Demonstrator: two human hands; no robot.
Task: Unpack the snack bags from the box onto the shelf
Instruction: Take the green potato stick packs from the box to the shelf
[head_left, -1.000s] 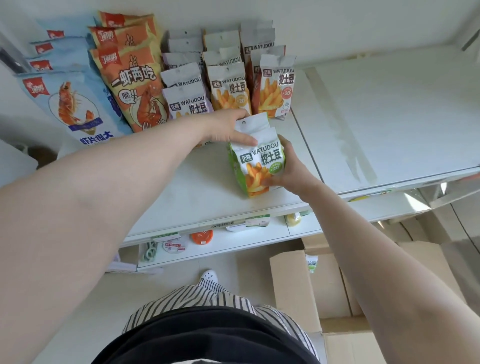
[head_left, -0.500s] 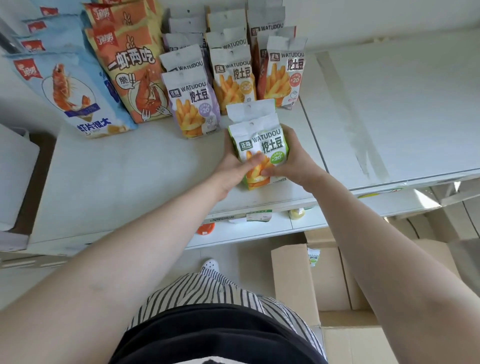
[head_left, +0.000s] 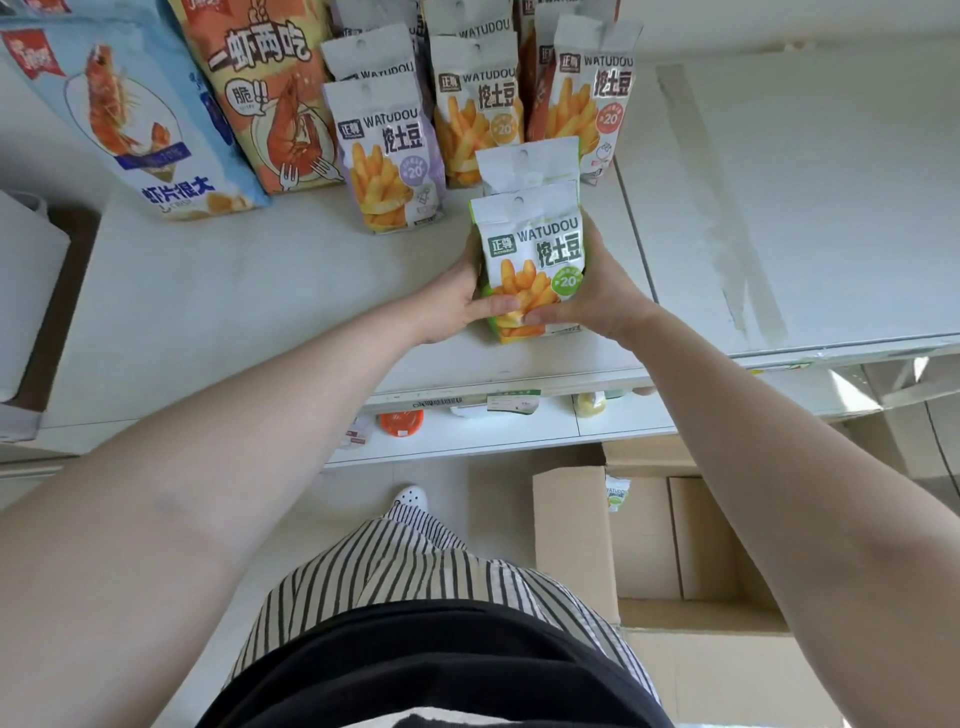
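I clamp both hands, left (head_left: 457, 304) and right (head_left: 597, 296), round the green bags (head_left: 530, 249), keeping the pair upright and squared on the shelf (head_left: 260, 291).

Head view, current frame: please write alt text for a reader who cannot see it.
Both hands, left hand and right hand, grip green WATUDOU fry bags standing on a white shelf. Behind them stand rows of purple, orange and red WATUDOU bags and larger shrimp-snack bags. An open cardboard box sits on the floor below.
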